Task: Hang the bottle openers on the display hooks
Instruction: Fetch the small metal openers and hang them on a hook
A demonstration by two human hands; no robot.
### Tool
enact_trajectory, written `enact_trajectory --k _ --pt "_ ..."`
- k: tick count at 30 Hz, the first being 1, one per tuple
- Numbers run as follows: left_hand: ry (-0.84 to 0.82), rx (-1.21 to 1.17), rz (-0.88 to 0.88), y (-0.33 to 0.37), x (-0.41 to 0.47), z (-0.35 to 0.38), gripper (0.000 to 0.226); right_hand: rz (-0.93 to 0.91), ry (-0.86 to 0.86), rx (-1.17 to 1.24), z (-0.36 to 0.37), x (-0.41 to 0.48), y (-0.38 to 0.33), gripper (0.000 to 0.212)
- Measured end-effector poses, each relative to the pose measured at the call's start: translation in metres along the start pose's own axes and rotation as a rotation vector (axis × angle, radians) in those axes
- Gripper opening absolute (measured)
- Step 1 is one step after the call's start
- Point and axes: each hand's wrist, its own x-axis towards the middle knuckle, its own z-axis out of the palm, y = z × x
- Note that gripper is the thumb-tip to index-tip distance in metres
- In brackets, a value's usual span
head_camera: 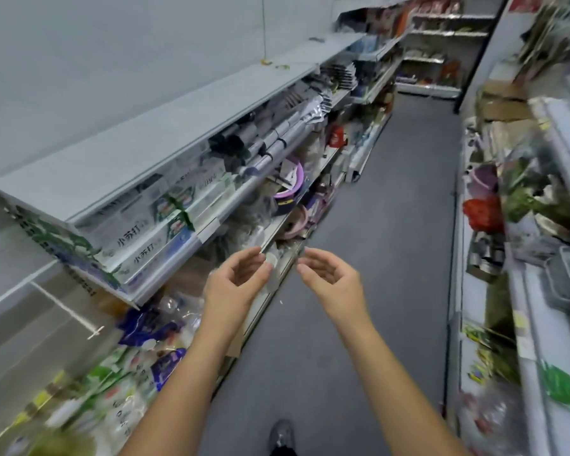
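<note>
Centre of the frame, just below the middle, two bare forearms reach forward into a shop aisle. The left hand [234,287] is turned palm inward, fingers curled. At its thumb tip sits a small pale, see-through packet [272,259], possibly one of the bottle openers, but blur hides whether it is pinched or only close by. The right hand [334,284] faces it, near but apart, fingers loosely bent and empty, likely ready to steady the packet or find its hanging hole.

Behind the hands, filling the left side of the frame, are long shelves [152,139]. White boxes [139,238] are stacked at middle left. Packaged utensils [277,139] hang in a row at upper centre, which is probably where the display hooks are, though no hook can be made out. Grey floor [392,225] runs up the middle. More crowded racks [540,291] line the right edge.
</note>
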Motion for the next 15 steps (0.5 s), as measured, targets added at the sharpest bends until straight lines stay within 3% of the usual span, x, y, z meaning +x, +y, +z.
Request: enact_trajectory --k 15 --pt "-0.118 -0.040 0.025 0.005 0.307 0.102 0.036 -0.047 0.081 -0.101 -0.029 0.306 -0.016 0.029"
